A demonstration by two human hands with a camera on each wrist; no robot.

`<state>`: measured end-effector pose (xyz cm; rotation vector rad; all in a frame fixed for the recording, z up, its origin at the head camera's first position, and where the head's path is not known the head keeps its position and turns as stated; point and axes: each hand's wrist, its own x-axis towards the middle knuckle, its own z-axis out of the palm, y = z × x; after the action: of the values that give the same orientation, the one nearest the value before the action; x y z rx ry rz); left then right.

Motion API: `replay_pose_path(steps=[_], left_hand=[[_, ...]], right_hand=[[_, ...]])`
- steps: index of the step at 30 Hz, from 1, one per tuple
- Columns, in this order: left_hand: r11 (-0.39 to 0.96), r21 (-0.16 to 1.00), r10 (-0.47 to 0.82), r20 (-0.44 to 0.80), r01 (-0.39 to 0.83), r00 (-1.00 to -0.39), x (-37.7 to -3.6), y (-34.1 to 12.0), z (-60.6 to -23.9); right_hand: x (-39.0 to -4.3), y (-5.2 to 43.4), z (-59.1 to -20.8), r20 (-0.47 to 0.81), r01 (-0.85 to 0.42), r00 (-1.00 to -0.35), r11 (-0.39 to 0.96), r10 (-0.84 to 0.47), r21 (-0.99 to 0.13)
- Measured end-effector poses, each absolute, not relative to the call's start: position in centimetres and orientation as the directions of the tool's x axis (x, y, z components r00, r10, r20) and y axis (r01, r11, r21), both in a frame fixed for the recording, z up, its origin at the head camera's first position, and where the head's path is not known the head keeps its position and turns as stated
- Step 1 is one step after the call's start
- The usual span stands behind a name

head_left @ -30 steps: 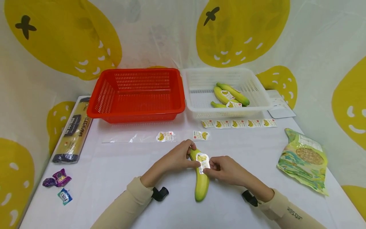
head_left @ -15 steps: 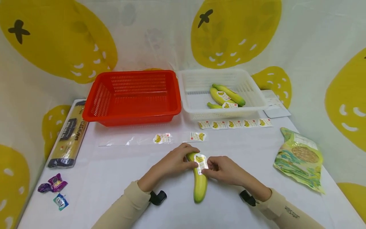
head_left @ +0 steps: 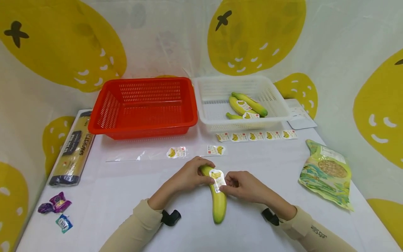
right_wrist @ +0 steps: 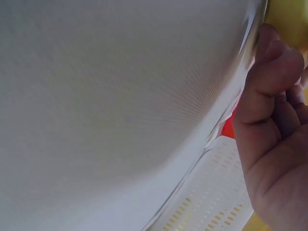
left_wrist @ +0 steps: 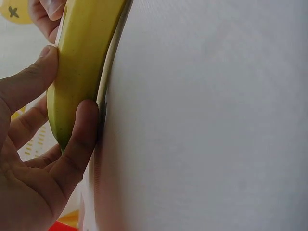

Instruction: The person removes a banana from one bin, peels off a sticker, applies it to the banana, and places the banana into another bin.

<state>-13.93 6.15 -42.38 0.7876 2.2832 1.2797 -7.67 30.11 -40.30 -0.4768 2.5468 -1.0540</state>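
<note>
Head view. Left hand [head_left: 189, 175]: fingers curled round the far end of a banana [head_left: 218, 203] that lies on the white table [head_left: 126, 196], thumb on its near side. Right hand [head_left: 244, 185]: just right of the left hand, fingertips pinching a banana sticker [head_left: 218, 178] against the fruit's upper part. The banana runs from between the two hands back toward the person, its lower end free on the table. Beyond the hands: two loose stickers on a clear backing strip [head_left: 151, 154], then a row of five stickers [head_left: 256, 135]. Farther out from the left hand, a red basket [head_left: 141, 106]; out from the right hand, a white basket [head_left: 217, 105] holding three bananas [head_left: 245, 105]. Well to the left of the left hand: a spaghetti packet [head_left: 73, 148] and wrapped candies [head_left: 55, 210]. Well to the right of the right hand: a green pouch [head_left: 329, 178].

Left wrist view. Left hand [left_wrist: 33, 168]: thumb and forefinger clamped on opposite sides of the banana [left_wrist: 82, 62] near its tip; fruit resting against the table [left_wrist: 207, 120]. Fingers of the other hand show at the top edge.

Right wrist view. Right hand [right_wrist: 274, 134]: fingers bent together, tips up at a yellow patch of banana [right_wrist: 288, 17]; the sticker itself is hidden. White table [right_wrist: 120, 96] fills the frame; the white basket [right_wrist: 211, 202] lies behind the palm.
</note>
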Motion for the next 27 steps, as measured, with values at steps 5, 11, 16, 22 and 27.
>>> replay_pose_path(steps=[5, 11, 16, 22, 27], left_hand=[[0.433, 0.866, 0.632, -0.093, 0.251, -0.770, -13.8, 5.6, -42.1], [0.443, 0.867, 0.603, -0.099, 0.229, -0.792, -13.4, 4.8, -42.1], [0.418, 0.878, 0.609, -0.079, 0.234, -0.789, -13.3, 4.8, -42.3], [0.402, 0.882, 0.625, -0.067, 0.247, -0.777, -13.3, 5.1, -42.3], [0.397, 0.882, 0.633, -0.063, 0.253, -0.772, -13.4, 5.4, -42.3]], right_hand=[[-8.5, 30.6, -39.1, -0.214, -0.139, -0.890, 0.686, -0.403, -0.714], [-12.6, 34.2, -34.6, -0.135, -0.113, -0.953, 0.729, -0.272, -0.675], [-17.2, 41.0, -31.4, -0.043, 0.019, -0.999, 0.708, -0.016, -0.706], [-20.1, 48.4, -31.2, -0.132, 0.217, -0.976, 0.741, 0.172, -0.636], [-20.7, 50.8, -32.2, -0.245, 0.342, -0.940, 0.678, 0.239, -0.650]])
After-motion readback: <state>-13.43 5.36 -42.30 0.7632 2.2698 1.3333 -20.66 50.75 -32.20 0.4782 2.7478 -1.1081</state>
